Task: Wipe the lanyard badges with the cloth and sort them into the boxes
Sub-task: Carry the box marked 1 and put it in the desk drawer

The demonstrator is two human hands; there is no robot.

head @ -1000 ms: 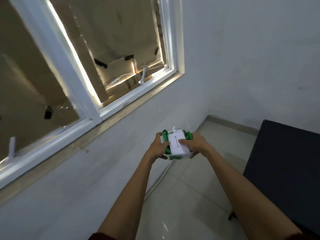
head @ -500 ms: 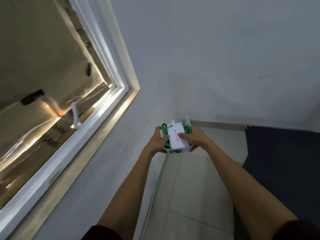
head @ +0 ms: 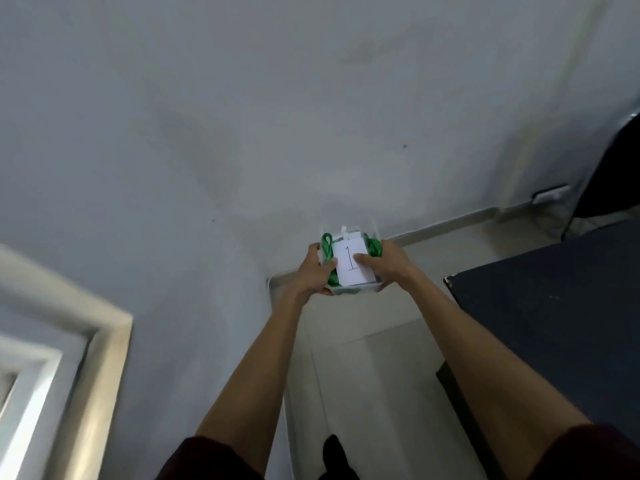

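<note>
Lanyard badges (head: 326, 244) bunched in clear box (head: 356, 289), under card marked 1 (head: 351, 265). I hold it mid-air, left hand (head: 317, 271) and right hand (head: 386, 268) curled round its sides. Looks like the carry step. Next, probably: set it level on dark table (head: 554, 306).

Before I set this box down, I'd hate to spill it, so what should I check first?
1. Left hand grips the clear box by its side: ok.
2. Right hand grips the opposite side, thumb on the card marked 1: ok.
3. Green lanyards sit inside the box: ok.
4. Dark table at the right, visible part bare: ok.
5. Wiping cloth at hand: cannot tell, none in view.
</note>
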